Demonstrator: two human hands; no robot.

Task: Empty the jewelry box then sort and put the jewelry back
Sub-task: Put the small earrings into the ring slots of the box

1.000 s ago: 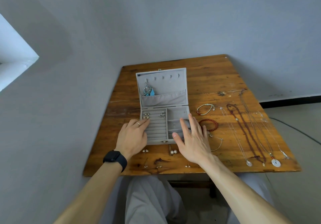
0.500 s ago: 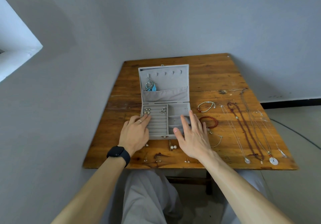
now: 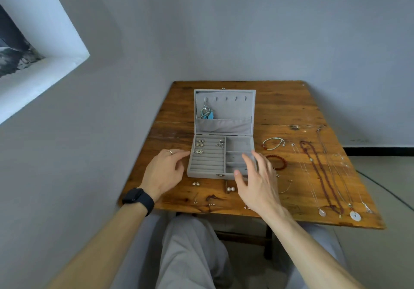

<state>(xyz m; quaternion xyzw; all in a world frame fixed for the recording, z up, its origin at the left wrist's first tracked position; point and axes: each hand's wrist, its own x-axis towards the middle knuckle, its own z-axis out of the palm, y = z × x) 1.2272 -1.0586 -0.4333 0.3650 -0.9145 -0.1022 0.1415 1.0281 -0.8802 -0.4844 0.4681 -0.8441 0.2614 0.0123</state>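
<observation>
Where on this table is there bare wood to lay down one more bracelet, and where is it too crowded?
Bare wood lies right of the open lid, behind the pale bracelet, up to the far edge of the table. A narrower strip runs left of the lid. Crowded: the front edge with small earrings, the right side with long necklaces.

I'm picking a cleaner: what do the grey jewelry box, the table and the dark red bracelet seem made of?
Grey rectangular jewelry box: matte, velvet-like fabric lining, no glare; its shell cannot be told. Brown table: wooden planks, grain and knots showing, slight sheen like varnish. Dark red round bracelet: small glossy beads, perhaps stone, glass or resin; too small to tell.
</observation>
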